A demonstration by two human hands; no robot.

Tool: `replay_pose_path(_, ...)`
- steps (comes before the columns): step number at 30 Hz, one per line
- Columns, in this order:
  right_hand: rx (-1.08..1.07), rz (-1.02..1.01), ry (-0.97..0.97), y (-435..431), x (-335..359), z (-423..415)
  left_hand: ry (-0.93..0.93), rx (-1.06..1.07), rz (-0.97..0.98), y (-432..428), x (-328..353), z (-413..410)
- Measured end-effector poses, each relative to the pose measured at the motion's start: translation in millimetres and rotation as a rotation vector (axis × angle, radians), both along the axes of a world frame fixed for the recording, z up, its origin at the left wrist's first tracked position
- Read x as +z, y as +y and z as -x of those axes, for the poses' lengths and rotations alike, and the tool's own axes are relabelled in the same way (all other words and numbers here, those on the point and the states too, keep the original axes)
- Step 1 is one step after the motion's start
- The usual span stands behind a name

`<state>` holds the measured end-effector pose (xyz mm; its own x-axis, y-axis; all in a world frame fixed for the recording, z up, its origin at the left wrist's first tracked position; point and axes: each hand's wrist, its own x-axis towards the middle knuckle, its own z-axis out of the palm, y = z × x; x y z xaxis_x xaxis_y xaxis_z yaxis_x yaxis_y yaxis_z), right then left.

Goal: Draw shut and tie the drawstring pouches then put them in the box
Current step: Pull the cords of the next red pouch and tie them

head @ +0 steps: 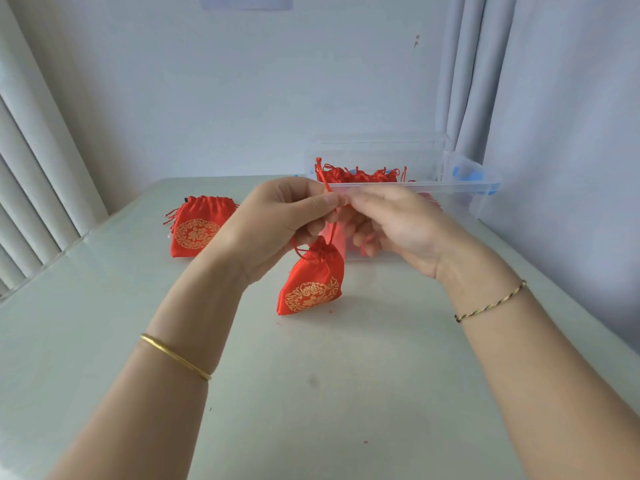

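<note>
Pouch (311, 282) mouth gathered, bottom near desk (311, 393). Fingers (322, 202) of left hand (277, 220) and right hand (391, 223) pinch its drawstring (331, 233). Box (415, 187) behind holds more pouches (360, 174)

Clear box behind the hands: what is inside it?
Several red pouches with cords sticking up lie in the clear box. Their count cannot be told: the left hand and right hand, pinching a drawstring, cover the lower front wall.
</note>
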<state>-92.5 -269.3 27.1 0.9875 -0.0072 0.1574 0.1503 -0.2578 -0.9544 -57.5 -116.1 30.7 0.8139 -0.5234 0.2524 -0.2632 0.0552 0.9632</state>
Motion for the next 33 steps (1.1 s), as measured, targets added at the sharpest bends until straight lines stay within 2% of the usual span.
replay_pose_path(3, 0.019, -0.033, -0.071, -2, 1, -1, 0.030, 0.019, 0.039, 1, 0, -1)
replay_pose_path(5, 0.110, -0.043, -0.062, -8, 4, 1, 0.038, 0.055, 0.061, 3, 0, -4)
replay_pose_path(8, 0.253, 0.117, 0.019, -12, 5, 6, 0.036, 0.092, 0.085, 5, 0, -6)
replay_pose_path(10, 0.233, 0.245, 0.069, -13, 4, 8, 0.014, 0.081, 0.067, 5, 2, -4)
replay_pose_path(12, 0.117, 0.271, 0.047, -15, 3, 4, -0.038, 0.047, 0.012, 5, 2, -2)
replay_pose_path(14, 0.001, 0.161, -0.049, -14, 1, -1, -0.135, -0.006, -0.058, 5, 3, 1)
replay_pose_path(17, 0.087, -0.113, -0.066, -5, -5, -7, -0.390, 0.035, -0.158, 2, 3, 4)
replay_pose_path(20, 0.213, -0.174, 0.018, -2, -11, -8, -0.644, 0.181, -0.236, -1, -2, 2)
replay_pose_path(23, 0.281, -0.226, 0.062, -5, -13, -8, -0.747, 0.270, -0.226, -2, -7, 0)
replay_pose_path(28, 0.311, -0.242, 0.066, -6, -16, -10, -0.724, 0.325, -0.161, -4, -9, -3)
replay_pose_path(33, 0.087, -0.185, -0.031, -10, -16, -14, -0.613, 0.344, -0.153, 1, -9, -7)
